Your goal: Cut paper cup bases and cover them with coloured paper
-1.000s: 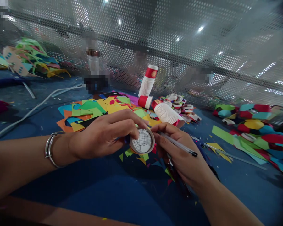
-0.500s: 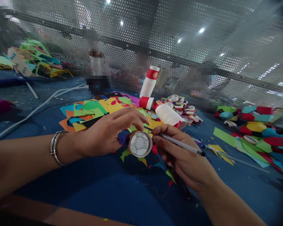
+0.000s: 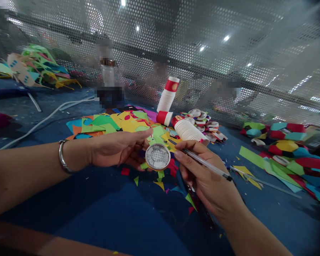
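A round white paper cup base (image 3: 158,156), covered in dark pen lines forming a grid and rays, faces me between my hands. Coloured paper bits show around its rim; I cannot tell whether they are attached. The curled fingers of my left hand (image 3: 120,149) are at its left edge, partly behind it, with the thumb raised above. My right hand (image 3: 202,174) grips a clear pen (image 3: 206,164) between thumb and fingers, tip pointing left just above the base; its fingertips are close to the base's right edge. A dark, long, shiny object (image 3: 200,206) extends below this hand, partly hidden.
Coloured paper scraps (image 3: 104,122) spread behind my hands. A stack of paper cups (image 3: 167,95) leans upright; another stack (image 3: 190,128) lies down. Decorated cup bases (image 3: 202,119) are heaped behind. Multicoloured paper shapes (image 3: 293,145) sit right, a white cable (image 3: 46,121) left. A perforated metal screen (image 3: 149,46) stands behind.
My left hand has rolled so its thumb lifts clear of the base and its fingers curl below. The base has turned and tilted, showing its drawing more squarely. The pen stays in my right hand.
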### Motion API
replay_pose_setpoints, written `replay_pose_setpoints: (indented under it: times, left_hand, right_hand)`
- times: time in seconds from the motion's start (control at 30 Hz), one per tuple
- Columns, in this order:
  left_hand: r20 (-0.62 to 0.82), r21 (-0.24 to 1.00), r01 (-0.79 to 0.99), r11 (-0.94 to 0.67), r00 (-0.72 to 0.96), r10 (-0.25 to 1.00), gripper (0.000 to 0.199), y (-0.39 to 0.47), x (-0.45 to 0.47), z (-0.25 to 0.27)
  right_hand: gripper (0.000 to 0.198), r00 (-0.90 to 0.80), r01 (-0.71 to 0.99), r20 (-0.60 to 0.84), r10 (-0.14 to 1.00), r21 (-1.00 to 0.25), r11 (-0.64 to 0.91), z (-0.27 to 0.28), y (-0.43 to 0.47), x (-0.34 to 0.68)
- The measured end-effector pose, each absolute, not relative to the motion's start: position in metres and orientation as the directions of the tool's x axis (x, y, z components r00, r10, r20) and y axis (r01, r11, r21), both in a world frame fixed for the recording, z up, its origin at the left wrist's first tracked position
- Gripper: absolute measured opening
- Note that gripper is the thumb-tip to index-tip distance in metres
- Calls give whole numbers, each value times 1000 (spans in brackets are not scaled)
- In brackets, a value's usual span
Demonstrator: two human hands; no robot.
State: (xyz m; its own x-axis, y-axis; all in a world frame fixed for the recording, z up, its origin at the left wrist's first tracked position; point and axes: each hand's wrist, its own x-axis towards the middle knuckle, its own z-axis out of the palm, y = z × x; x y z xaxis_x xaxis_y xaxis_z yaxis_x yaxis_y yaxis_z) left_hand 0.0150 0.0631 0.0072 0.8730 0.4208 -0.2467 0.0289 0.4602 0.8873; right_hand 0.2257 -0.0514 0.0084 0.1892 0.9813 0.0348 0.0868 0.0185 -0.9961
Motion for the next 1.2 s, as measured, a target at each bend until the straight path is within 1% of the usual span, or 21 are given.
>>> replay_pose_setpoints:
  times: [0.07, 0.1, 0.17, 0.27, 0.37, 0.43, 0.63, 0.77, 0.87, 0.97, 1.07, 1.13, 1.2]
  left_hand:
    - [-192, 910, -15, 414, 870, 454, 19, 64, 14, 8]
    - [-173, 920, -24, 390, 870, 462, 21, 64, 14, 9]
    - [-153, 934, -27, 357, 871, 467, 33, 64, 14, 10]
    - [-131, 948, -41, 317, 855, 502, 41, 64, 14, 10]
    - [-108, 952, -86, 294, 803, 586, 48, 65, 15, 9]
    - [-73, 961, -118, 252, 765, 640, 49, 66, 15, 8]
    - [110, 988, -156, -7, 664, 739, 54, 68, 17, 6]
    - [226, 973, -185, -138, 646, 729, 62, 70, 17, 3]
    - [247, 969, -177, -173, 658, 711, 67, 71, 16, 3]
    - [236, 972, -148, -185, 670, 704, 64, 71, 16, 2]
    - [236, 971, -140, -192, 653, 719, 62, 72, 16, 1]
    - [228, 974, -136, -183, 643, 731, 63, 72, 17, 1]
    - [196, 981, -136, -141, 654, 731, 61, 71, 19, 2]
  right_hand:
    - [23, 194, 105, 49, 980, -994, 29, 9, -51, 225]
    - [23, 196, 115, 56, 979, -993, 34, 9, -52, 224]
    - [24, 201, 133, 63, 978, -991, 36, 10, -52, 224]
    - [24, 195, 157, 53, 979, -987, 22, 11, -53, 223]
    - [26, 184, 194, 62, 981, -981, 26, 10, -53, 224]
    - [27, 180, 219, 72, 981, -975, 31, 10, -53, 224]
    - [31, 173, 332, 50, 984, -943, -10, 7, -50, 226]
    - [36, 135, 409, 31, 990, -912, -27, 6, -49, 226]
    - [34, 95, 429, 20, 995, -903, -23, 6, -50, 226]
    - [28, 72, 432, 20, 997, -902, -13, 5, -50, 226]
    - [26, 69, 441, 15, 998, -897, -17, 6, -50, 226]
    - [26, 81, 445, 14, 997, -895, -24, 7, -50, 226]
    - [27, 89, 438, 15, 996, -898, -26, 8, -50, 225]
